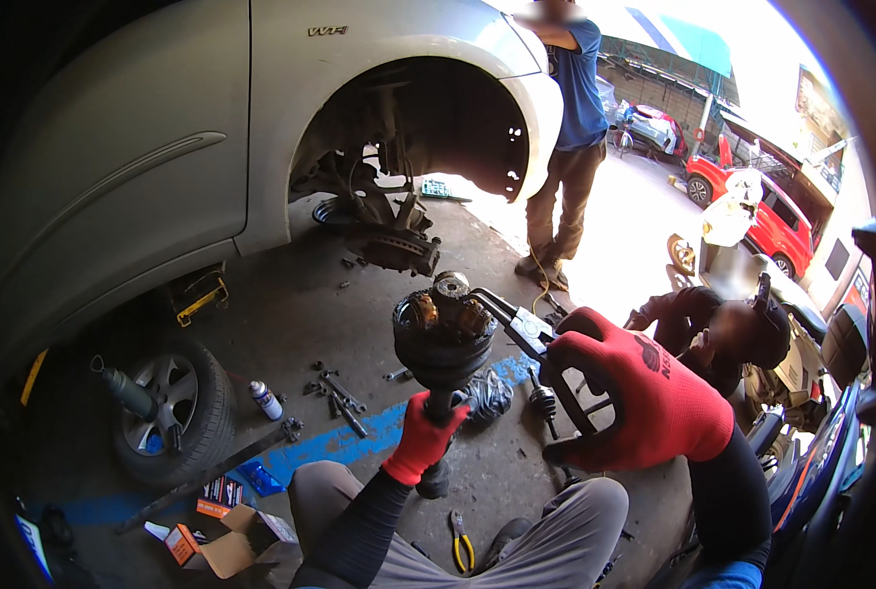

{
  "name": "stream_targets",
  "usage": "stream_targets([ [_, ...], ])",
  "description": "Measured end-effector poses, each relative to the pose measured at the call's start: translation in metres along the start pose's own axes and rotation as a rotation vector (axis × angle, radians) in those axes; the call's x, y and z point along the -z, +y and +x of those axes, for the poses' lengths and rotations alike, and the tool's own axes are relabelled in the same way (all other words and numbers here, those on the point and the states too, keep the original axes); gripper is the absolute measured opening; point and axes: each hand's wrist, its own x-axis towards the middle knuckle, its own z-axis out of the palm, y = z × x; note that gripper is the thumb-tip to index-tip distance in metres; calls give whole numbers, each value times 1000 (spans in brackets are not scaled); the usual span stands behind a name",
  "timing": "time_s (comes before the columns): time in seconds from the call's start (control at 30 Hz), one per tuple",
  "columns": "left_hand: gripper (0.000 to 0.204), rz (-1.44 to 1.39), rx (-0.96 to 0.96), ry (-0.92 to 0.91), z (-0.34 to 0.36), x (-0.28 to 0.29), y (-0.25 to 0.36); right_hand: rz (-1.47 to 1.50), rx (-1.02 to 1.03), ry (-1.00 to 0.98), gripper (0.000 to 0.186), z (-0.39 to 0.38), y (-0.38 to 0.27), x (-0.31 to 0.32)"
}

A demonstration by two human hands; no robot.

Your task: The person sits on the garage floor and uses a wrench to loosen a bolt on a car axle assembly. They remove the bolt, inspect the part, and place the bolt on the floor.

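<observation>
My left hand (423, 442), in a red glove, is wrapped round the shaft of an upright drive axle just below its black rubber boot (443, 360). At the top of the axle is a greasy tripod joint, with a roller (423, 312) on its side and a splined hub (451, 285) in the middle. My right hand (644, 398), also in a red glove, is closed round the handles of circlip pliers (528, 330). Their bent tips reach to the right side of the hub; whether they grip a ring is too small to tell.
A silver car (163, 128) stands ahead, its brake disc (394, 250) exposed. At left lie a wheel (202, 422), a spray can (265, 401), wrenches (345, 401) and opened boxes (230, 555). Yellow-handled pliers (461, 542) lie between my legs. One person (575, 88) stands; another (723, 334) crouches at right.
</observation>
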Motion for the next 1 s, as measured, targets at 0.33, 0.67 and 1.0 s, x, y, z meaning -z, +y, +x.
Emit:
stream_targets([
  [0.33, 23, 169, -150, -32, -5, 3, -3, 221, -76, 216, 79, -1, -2, -8],
  [0.67, 24, 171, -169, -54, -7, 2, -6, 318, -165, 115, 71, 2, 4, -10],
  [1.0, 29, 179, -109, -59, -7, 1, -1, 160, -251, 90, 71, 5, -7, -10],
])
